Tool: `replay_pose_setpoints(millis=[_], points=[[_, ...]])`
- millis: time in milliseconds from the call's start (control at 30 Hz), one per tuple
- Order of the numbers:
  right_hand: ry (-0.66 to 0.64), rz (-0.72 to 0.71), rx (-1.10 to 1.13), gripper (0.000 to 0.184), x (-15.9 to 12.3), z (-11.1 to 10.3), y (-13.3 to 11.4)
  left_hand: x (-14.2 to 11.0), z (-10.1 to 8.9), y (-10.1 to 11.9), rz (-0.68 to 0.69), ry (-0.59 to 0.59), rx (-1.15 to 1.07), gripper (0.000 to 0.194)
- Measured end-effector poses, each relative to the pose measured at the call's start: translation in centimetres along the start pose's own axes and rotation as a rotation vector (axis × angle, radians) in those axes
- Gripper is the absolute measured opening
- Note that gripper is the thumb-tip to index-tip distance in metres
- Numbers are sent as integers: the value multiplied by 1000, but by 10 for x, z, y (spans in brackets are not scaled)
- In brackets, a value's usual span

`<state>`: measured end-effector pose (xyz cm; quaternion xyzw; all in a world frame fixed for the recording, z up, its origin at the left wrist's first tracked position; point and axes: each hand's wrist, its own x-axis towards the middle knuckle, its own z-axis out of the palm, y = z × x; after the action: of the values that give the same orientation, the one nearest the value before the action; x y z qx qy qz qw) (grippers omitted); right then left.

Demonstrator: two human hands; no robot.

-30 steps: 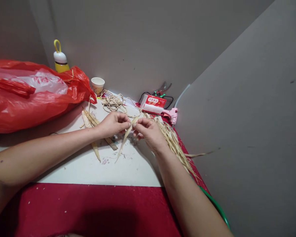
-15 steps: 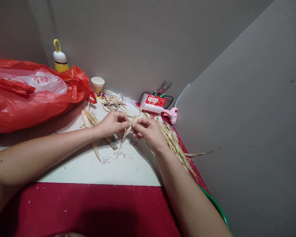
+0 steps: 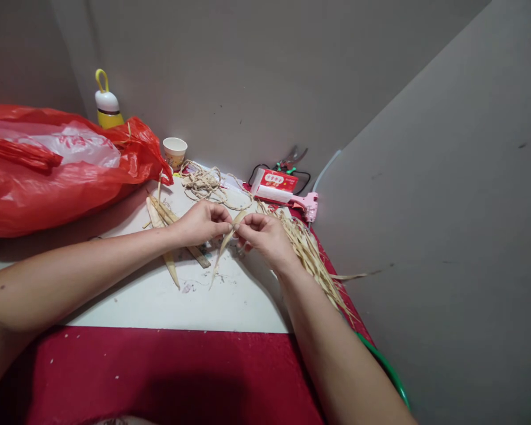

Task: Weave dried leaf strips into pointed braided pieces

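A pale, dried leaf strip (image 3: 222, 249) is pinched between the fingertips of both hands, its pointed lower end hanging toward the white board. My left hand (image 3: 203, 222) grips it from the left, fingers curled. From the other side my right hand (image 3: 265, 236) pinches it close to the left fingertips, so the two hands almost touch. Beneath and beside my left wrist lie several dried leaf pieces (image 3: 172, 271). A bundle of thin dry strips (image 3: 312, 254) lies right of my right hand. Behind the hands rests a coil of twisted cord (image 3: 201, 183).
The white board (image 3: 181, 313) lies on a red cloth (image 3: 159, 366). A red plastic bag (image 3: 62, 195) fills the left, with a yellow-white bottle (image 3: 108, 106) behind it. At the back are a paper cup (image 3: 175, 154), a red box (image 3: 274, 182), pruning shears (image 3: 294, 158) and a pink glue gun (image 3: 310, 206).
Both hands stay nearly in place, the fingertips now slightly closer together. The leaf strip's lower tip has shifted a little to the right.
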<state>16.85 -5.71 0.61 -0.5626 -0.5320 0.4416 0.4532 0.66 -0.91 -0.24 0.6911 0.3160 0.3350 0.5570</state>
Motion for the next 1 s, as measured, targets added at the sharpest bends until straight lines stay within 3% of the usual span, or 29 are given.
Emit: replay_pose_setpoints(millis=[333,567,800,1000], points=[[90,-101,-112,15,1,6,5,-1,4,-4,42,37,-28,4],[124,-149,-184,12,1,7,6,0,6,-4,48,68,-19,3],[17,-21,-31,19,0,2,0,1,1,1,-8,37,-47,5],[-19,-10,-30,25,1,0,2,1,0,-1,-34,39,-6,3]])
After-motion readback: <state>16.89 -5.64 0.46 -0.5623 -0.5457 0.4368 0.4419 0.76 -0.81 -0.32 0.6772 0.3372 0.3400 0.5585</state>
